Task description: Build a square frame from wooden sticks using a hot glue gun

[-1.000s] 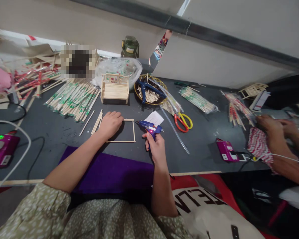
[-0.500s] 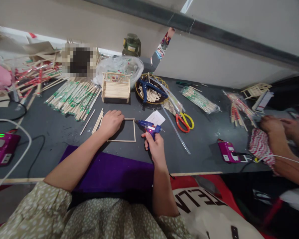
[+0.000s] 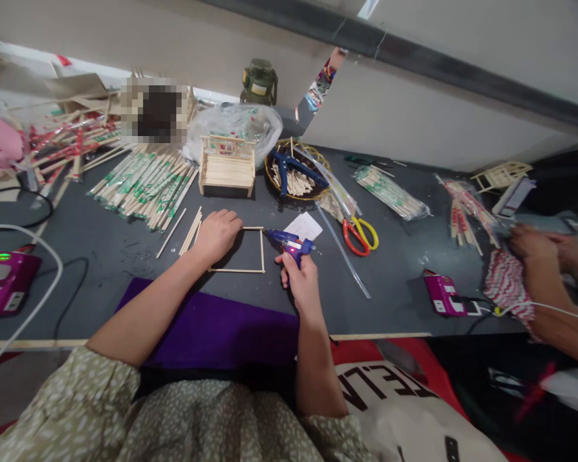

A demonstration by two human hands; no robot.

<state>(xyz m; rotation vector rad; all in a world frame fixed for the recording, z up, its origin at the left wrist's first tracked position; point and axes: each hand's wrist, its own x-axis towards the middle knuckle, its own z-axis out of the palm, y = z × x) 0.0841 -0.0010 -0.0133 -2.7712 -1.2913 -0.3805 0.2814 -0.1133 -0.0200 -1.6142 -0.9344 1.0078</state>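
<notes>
A frame of thin wooden sticks (image 3: 262, 251) lies flat on the grey table. My left hand (image 3: 218, 236) rests over its left side with the fingers bent together; what the fingertips hold is hidden. My right hand (image 3: 299, 274) is wrapped round a blue glue gun (image 3: 289, 244), whose nozzle points left, close to the frame's upper right corner. Behind the gun lies a white paper (image 3: 303, 227). Loose sticks (image 3: 191, 231) lie left of my left hand. A small bench made of sticks (image 3: 227, 172) stands behind the frame.
Wrapped chopsticks (image 3: 144, 183) cover the back left. A basket (image 3: 296, 196) holds sticks and blue pliers; scissors (image 3: 359, 236) lie right of it. Purple cloth (image 3: 212, 330) lies in front. Magenta power boxes (image 3: 444, 294) stand either side. Another person's hands (image 3: 534, 244) are at far right.
The view has shifted slightly, so the table items sit a little differently in it. My hands keep nearly the same places at the frame and glue gun.
</notes>
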